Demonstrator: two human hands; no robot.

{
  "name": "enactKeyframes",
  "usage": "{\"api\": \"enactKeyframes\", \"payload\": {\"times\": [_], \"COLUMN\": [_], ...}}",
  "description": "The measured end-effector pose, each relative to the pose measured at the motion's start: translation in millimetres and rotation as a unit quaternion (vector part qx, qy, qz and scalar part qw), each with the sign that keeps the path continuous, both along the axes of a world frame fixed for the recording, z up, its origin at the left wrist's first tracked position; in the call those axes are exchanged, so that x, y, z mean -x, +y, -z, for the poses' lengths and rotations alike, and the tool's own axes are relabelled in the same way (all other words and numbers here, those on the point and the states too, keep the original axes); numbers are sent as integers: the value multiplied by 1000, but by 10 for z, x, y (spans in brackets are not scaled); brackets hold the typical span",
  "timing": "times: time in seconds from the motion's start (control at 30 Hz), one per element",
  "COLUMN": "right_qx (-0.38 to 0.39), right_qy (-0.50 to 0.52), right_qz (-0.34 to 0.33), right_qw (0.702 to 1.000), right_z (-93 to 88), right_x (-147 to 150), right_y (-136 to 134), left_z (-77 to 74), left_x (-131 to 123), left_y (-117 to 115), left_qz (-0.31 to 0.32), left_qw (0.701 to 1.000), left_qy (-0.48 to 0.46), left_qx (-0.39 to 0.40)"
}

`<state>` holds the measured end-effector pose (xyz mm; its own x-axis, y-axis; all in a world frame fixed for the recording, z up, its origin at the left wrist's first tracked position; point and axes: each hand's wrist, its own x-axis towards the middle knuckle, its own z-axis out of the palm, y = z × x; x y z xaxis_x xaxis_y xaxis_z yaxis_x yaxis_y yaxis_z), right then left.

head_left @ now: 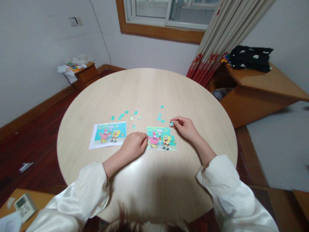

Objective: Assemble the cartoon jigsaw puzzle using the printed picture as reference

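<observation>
A partly assembled cartoon jigsaw puzzle [159, 138] lies on the round table, its right edge uneven. My right hand [185, 127] pinches a turquoise puzzle piece [171, 123] just above the puzzle's upper right corner. Against the puzzle's left edge rests my left hand [135, 143], fingers curled and pressed together; whether anything is under the fingertips is hidden. Left of that hand lies a printed reference picture [108, 134] of the same scene. Loose turquoise pieces lie beyond, one group [122, 116] behind the picture and another [160, 118] behind the puzzle.
The round wooden table [149, 87] fills the middle. To the right stands a wooden cabinet [260, 87] with black cloth [251, 58] on top. A curtain [224, 35] hangs by the window. At lower left sits a white device with buttons [25, 207].
</observation>
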<state>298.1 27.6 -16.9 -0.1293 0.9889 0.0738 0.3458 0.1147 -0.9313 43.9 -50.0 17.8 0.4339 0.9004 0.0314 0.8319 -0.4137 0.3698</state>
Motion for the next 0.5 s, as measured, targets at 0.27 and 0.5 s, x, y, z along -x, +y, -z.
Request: {"api": "enactKeyframes", "payload": {"times": [0.27, 0.5], "right_qx": [-2, -9], "right_qy": [-10, -5], "right_qz": [-2, -1], "right_qw": [1000, 1000], "right_z": [-12, -9], "right_x": [-1, 4], "right_y": [-3, -7], "left_z": [8, 39], "left_x": [1, 15], "left_y": [2, 0], "left_qz": [3, 9], "left_qw": [1000, 1000], "left_qy": [-4, -24], "left_qx": [-2, -19]}}
